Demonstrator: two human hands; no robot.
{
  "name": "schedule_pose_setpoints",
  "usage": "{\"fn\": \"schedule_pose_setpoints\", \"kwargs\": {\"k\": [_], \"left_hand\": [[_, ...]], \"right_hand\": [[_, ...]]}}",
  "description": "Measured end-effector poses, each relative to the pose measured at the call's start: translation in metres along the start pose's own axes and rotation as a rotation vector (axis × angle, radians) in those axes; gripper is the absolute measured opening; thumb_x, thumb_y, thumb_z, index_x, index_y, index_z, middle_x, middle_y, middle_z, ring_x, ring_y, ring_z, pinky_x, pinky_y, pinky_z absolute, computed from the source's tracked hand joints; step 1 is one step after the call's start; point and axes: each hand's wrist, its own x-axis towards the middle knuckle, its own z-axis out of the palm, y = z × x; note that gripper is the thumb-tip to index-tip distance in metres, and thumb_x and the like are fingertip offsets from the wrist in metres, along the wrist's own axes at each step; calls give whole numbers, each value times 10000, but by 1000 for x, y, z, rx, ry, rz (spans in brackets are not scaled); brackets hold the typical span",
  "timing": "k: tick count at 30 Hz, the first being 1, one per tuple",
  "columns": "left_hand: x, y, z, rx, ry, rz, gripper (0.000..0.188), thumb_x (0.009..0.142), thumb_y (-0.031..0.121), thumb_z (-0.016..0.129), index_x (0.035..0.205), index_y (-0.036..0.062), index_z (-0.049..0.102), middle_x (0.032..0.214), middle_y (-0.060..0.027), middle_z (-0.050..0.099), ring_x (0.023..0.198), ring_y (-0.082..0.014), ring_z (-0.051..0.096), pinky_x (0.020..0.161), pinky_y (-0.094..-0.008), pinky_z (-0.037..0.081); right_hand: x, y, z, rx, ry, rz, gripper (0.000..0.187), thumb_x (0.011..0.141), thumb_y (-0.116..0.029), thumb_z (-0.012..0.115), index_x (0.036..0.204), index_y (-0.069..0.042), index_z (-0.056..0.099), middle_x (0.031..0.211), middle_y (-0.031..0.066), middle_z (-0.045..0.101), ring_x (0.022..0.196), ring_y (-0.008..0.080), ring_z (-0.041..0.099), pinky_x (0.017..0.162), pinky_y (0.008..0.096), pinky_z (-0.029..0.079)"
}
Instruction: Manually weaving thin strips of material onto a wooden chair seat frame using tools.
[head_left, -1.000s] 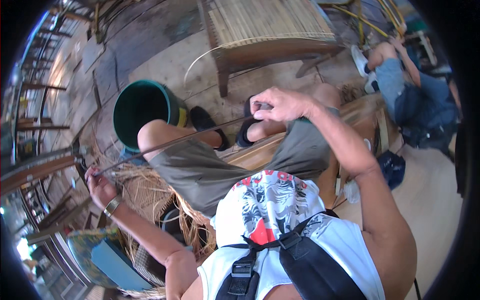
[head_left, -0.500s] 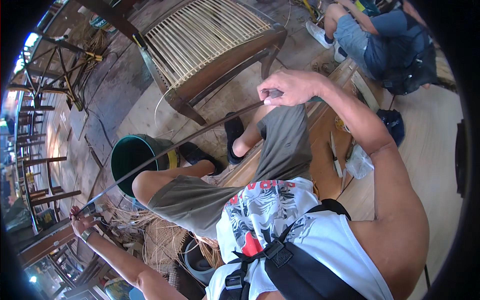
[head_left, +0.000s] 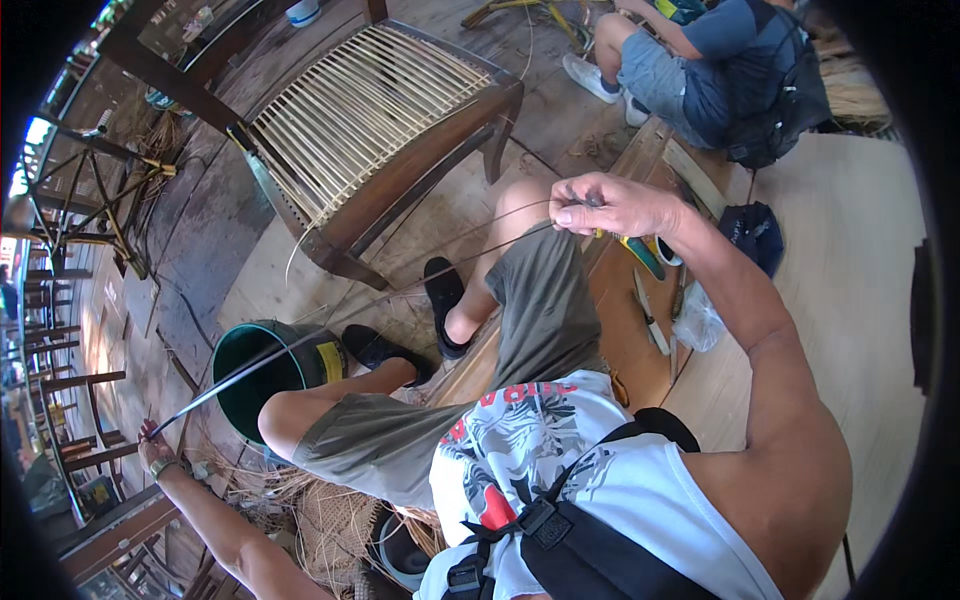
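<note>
A pair of long, thin, flexible strips (head_left: 225,383), dark in places and shiny in others, stretches across my body above my knees. My left hand (head_left: 157,452), far out at the lower left, is closed on the ends where they run together. At the other end my right hand (head_left: 615,205) pinches the strips in front of my raised right knee, and there they spread apart into two lines. Beneath the strips stands a green bucket (head_left: 245,425), tilted toward me in view. Beyond them is a wooden chair (head_left: 405,165) with pale strands strung across its seat.
Beside my right leg, a knife (head_left: 650,315), green-handled pliers (head_left: 643,257) and a plastic bag (head_left: 697,322) lie on brown board. Loose fibres (head_left: 265,485) gather by my left leg. Another person (head_left: 700,80) sits at the upper right. Wooden frames (head_left: 85,380) line the left.
The single taut line has parted into two strips near my right hand. That hand has shifted slightly right, and the whole view has shifted a little.
</note>
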Motion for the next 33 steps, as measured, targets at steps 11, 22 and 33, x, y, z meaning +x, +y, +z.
{"fn": "schedule_pose_setpoints", "kwargs": {"k": [11,22,33], "left_hand": [[-5,-28,-83,144,-6,-138,229,1039,106,344,1063,-12,539,1070,-150,655,1042,-303,654,927,-442,585],[-18,-31,-64,-42,-304,-191,130,1001,96,538,1081,2,580,1034,-101,623,849,-190,582,757,-311,532],[-18,127,86,494,-285,498,282,965,156,574,1235,78,548,1268,-91,615,1110,-201,591,881,-317,507]], "right_hand": [[7,9,44,1135,248,-51,181,1003,-265,579,944,-93,588,655,-32,485,571,79,448,635,271,440],[-50,-36,67,689,206,269,182,866,-195,602,777,-91,481,645,84,569,563,121,501,527,246,377],[10,-11,103,792,333,125,165,887,-204,565,775,-132,467,616,29,502,535,100,443,525,265,370]]}}
